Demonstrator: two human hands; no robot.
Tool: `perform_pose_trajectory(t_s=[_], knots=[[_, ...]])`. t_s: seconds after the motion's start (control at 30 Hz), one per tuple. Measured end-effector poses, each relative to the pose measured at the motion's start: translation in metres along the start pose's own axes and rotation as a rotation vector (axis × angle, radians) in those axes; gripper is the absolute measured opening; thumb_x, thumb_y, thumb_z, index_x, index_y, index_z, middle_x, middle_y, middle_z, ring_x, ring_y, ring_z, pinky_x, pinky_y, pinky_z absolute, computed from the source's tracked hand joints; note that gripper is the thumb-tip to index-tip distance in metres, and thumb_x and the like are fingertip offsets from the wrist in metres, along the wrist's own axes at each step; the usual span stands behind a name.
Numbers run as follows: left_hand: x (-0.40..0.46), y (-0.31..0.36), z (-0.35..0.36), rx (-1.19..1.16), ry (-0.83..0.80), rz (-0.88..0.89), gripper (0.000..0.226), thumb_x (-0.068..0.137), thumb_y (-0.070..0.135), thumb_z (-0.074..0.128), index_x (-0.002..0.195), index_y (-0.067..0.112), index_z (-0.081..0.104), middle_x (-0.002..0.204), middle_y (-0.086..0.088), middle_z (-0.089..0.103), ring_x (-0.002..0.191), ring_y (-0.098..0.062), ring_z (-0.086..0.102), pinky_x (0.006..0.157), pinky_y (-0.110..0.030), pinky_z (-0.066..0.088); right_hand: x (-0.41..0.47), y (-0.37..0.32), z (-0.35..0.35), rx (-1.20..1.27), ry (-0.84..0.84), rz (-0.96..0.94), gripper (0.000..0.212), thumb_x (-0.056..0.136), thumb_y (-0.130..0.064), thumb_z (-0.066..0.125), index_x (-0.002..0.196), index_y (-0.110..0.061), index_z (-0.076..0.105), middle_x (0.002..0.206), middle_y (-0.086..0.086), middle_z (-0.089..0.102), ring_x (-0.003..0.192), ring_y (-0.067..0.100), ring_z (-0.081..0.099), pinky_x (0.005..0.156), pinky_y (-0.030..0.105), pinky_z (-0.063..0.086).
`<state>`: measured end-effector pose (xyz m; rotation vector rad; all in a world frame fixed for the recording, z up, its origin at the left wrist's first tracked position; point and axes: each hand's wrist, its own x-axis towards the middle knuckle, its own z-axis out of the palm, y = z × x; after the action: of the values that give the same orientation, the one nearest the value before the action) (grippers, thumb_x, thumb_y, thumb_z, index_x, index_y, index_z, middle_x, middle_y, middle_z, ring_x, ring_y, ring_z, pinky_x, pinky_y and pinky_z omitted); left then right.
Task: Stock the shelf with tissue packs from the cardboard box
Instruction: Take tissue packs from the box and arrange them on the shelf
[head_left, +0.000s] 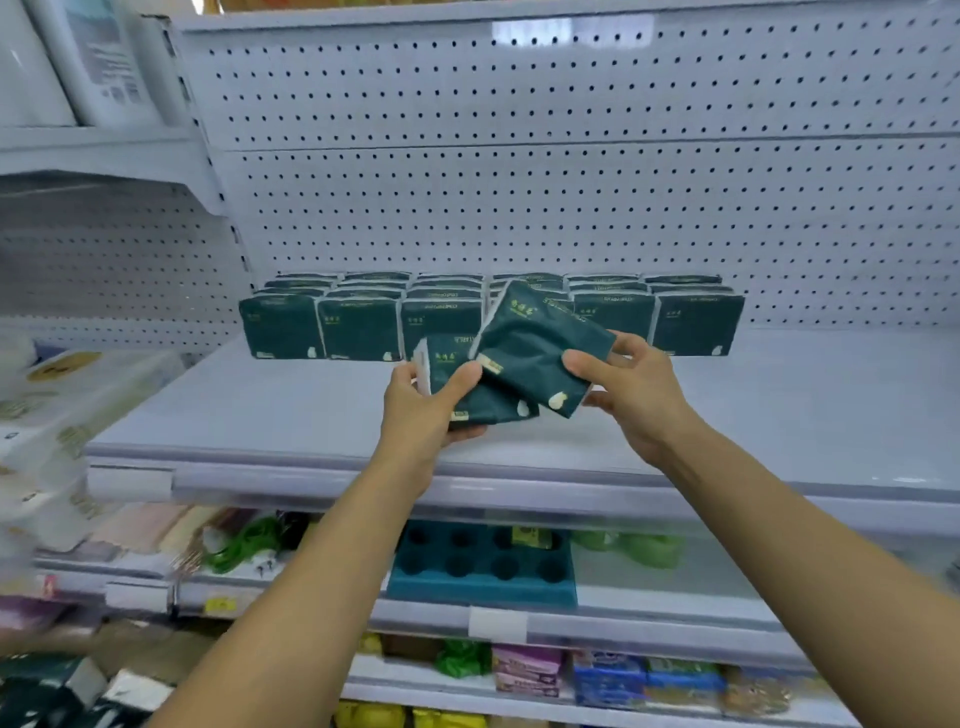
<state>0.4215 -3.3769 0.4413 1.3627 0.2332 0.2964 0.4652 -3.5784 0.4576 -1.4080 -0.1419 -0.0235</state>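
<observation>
Both of my hands are raised over the white shelf (291, 410). My left hand (421, 410) grips a dark green tissue pack (483, 402), thumb on its front face. My right hand (631, 392) pinches a second dark green tissue pack (535, 345) by its right end; this pack is tilted and overlaps the first. Behind them, several rows of matching green packs (358, 327) stand at the back of the shelf against the pegboard. At the bottom left corner more packs (57, 691) lie loosely; the cardboard box itself is not plainly visible.
The pegboard back wall (571, 156) rises behind the shelf. A teal moulded tray (483, 569) sits on the shelf below, with green items beside it. Lower shelves hold coloured packages (613, 675). White packaged goods (62, 415) fill the left bay.
</observation>
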Motion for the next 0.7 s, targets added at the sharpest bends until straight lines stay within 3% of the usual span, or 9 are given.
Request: perform_pose_trajectory(t_s=[0.13,0.27,0.33,0.47,0.53,0.6,0.7], knots=[[0.019,-0.014,0.014,0.204,-0.019,0.05,0.039,0.088,0.027,0.073,0.117,0.014,0.051,0.111,-0.006,0.067,0.09,-0.014,0.069,0.059,-0.021,0.055,0.017,0.007,-0.041,-0.061,0.073,-0.022,0.044,0.08,-0.009,0.078,0.118,-0.004,0.057,0.103,0.008,0.074,0.092,0.028,0.072,0.079,0.043,0.057],[0.044,-0.019,0.027,0.24,-0.04,0.048,0.036,0.089,0.027,0.072,0.117,0.016,0.052,0.109,-0.003,0.066,0.091,-0.012,0.067,0.052,-0.014,0.051,0.032,0.009,-0.09,-0.182,0.18,-0.021,0.048,0.078,-0.008,0.079,0.12,-0.006,0.055,0.099,0.006,0.075,0.089,0.026,0.072,0.08,0.044,0.057],[0.055,-0.022,0.037,0.234,-0.054,0.03,0.035,0.088,0.028,0.073,0.116,0.018,0.052,0.109,-0.001,0.065,0.093,-0.013,0.067,0.054,-0.018,0.054,0.041,0.006,-0.11,-0.264,0.201,-0.018,0.047,0.078,-0.008,0.079,0.118,-0.007,0.054,0.1,0.006,0.074,0.087,0.024,0.072,0.077,0.041,0.057],[0.072,-0.027,0.054,0.234,-0.102,-0.018,0.034,0.084,0.032,0.076,0.109,0.023,0.055,0.111,-0.001,0.067,0.1,-0.021,0.068,0.081,-0.047,0.06,0.063,0.003,-0.124,-0.388,0.186,-0.026,0.042,0.079,-0.007,0.079,0.115,-0.01,0.056,0.097,0.003,0.073,0.081,0.015,0.072,0.062,0.025,0.054],[0.076,-0.026,0.059,0.216,-0.129,-0.031,0.031,0.085,0.029,0.075,0.108,0.023,0.055,0.111,-0.002,0.067,0.1,-0.021,0.069,0.082,-0.047,0.06,0.075,0.006,-0.124,-0.418,0.179,-0.046,0.041,0.08,-0.006,0.077,0.116,-0.01,0.058,0.099,0.003,0.072,0.081,0.013,0.071,0.059,0.02,0.054],[0.081,-0.025,0.061,0.187,-0.149,-0.044,0.03,0.086,0.026,0.074,0.11,0.021,0.056,0.111,-0.002,0.068,0.098,-0.021,0.07,0.081,-0.047,0.06,0.086,0.011,-0.123,-0.445,0.18,-0.076,0.04,0.081,-0.006,0.077,0.116,-0.012,0.059,0.101,0.007,0.071,0.085,0.016,0.069,0.062,0.021,0.057],[0.086,-0.024,0.062,0.168,-0.174,-0.058,0.033,0.085,0.025,0.075,0.112,0.019,0.057,0.111,-0.003,0.07,0.097,-0.022,0.071,0.079,-0.051,0.06,0.101,0.018,-0.12,-0.501,0.195,-0.104,0.041,0.082,-0.01,0.077,0.119,-0.017,0.061,0.102,0.007,0.069,0.093,0.023,0.068,0.074,0.034,0.06]])
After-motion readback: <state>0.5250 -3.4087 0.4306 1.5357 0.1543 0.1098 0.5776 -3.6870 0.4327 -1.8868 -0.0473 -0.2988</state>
